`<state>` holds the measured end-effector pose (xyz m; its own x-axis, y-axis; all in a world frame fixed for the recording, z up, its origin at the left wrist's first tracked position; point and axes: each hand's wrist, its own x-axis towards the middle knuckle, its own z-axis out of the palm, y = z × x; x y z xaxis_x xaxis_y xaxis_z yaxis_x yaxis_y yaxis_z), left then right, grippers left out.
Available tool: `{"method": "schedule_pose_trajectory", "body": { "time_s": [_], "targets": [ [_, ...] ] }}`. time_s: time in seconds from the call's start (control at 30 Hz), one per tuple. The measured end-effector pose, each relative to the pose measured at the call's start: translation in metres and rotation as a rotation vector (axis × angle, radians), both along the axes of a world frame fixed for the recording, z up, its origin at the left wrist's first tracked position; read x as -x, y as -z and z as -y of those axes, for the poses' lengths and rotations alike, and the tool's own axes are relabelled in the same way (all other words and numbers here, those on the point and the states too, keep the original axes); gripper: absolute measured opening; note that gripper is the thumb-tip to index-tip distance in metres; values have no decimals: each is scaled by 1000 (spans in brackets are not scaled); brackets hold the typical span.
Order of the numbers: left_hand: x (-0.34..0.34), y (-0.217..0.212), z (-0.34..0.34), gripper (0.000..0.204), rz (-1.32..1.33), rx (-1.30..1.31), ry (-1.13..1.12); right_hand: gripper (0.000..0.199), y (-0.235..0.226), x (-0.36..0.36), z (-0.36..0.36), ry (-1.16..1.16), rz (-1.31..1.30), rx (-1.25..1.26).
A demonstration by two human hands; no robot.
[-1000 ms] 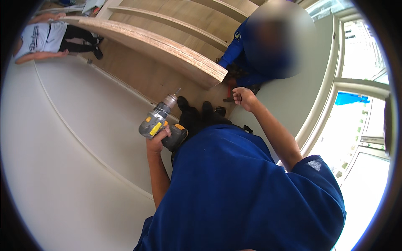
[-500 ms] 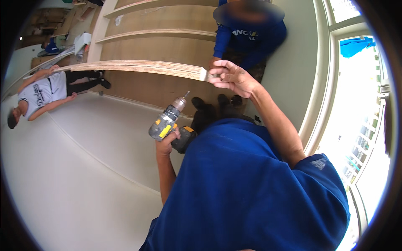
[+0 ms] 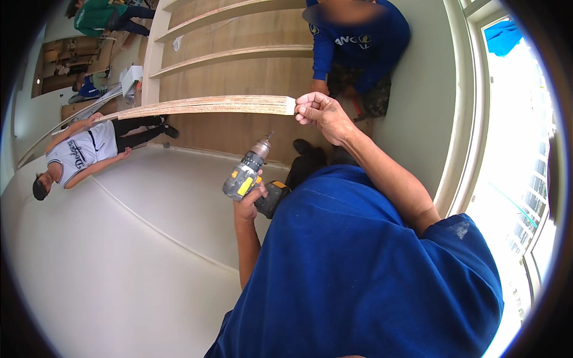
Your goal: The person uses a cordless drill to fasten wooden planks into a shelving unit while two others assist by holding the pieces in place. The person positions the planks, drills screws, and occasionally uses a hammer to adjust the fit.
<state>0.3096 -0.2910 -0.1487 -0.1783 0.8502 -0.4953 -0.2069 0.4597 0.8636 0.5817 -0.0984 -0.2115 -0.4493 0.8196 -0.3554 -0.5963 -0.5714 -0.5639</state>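
A grey cordless drill (image 3: 242, 179) with yellow patches is gripped in my left hand (image 3: 249, 204). Its bit tilts up and to the right, apart from the wood above it. A long layered plywood strip (image 3: 221, 105) runs from the far left to the middle, its end face at my right hand (image 3: 325, 117). My right thumb and fingers are pinched together right beside that end. Anything small between those fingertips is too hidden to name.
A person in a white jersey (image 3: 80, 149) stands at the left by the strip's far end. Another in blue (image 3: 361, 45) crouches ahead. Behind the strip is a wooden frame with crossbars (image 3: 239, 56). A bright window (image 3: 507, 155) lies right; further people are at the far left.
My right hand's fingers have drawn together beside the strip's end. The view has shifted, so the drill and strip appear a little lower, the drill also further right.
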Motion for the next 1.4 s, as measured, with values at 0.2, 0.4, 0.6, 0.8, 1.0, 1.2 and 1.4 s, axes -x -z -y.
{"method": "schedule_pose_trajectory", "body": {
  "time_s": [0.2,0.4,0.6,0.8,1.0,1.2,1.4],
  "targets": [
    [2,1,0,53,5,10,-10,31,-4,2,-1,94,46,72],
    [-2,-1,-1,50,-38,10,-24,47,-16,15,7,296,197,-35],
    [-4,-5,-3,50,-50,33,-25,40,-20,17,11,256,218,37],
    [1,1,0,50,-45,52,-30,11,-30,10,18,149,169,164],
    [2,5,2,49,-44,72,-44,12,-25,14,18,138,181,148],
    [5,10,5,50,-33,84,-50,13,-29,12,9,79,221,183],
    [5,12,7,49,-21,79,-61,11,-28,12,5,72,205,192]
  ]
}}
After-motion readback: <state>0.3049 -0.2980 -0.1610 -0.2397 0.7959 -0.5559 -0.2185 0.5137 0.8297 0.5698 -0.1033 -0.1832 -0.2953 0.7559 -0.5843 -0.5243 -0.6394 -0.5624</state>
